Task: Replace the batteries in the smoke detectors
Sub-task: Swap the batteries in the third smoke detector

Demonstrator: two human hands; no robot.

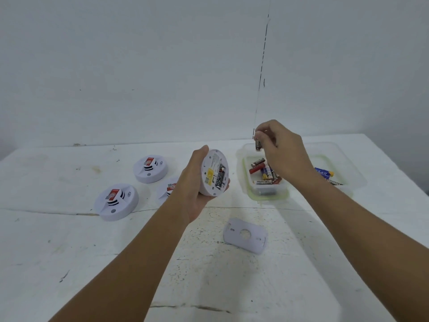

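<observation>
My left hand grips a white smoke detector tilted on edge, its open back facing right with a battery showing in the compartment. My right hand pinches a dark battery upright above a small clear container that holds several loose batteries. The detector's white back plate lies flat on the table in front of me. Two closed detectors sit face up to the left; a third is partly hidden behind my left wrist.
A larger clear tray stands behind my right forearm with a blue battery pack in it. The white table is stained and cracked; a white wall rises behind it.
</observation>
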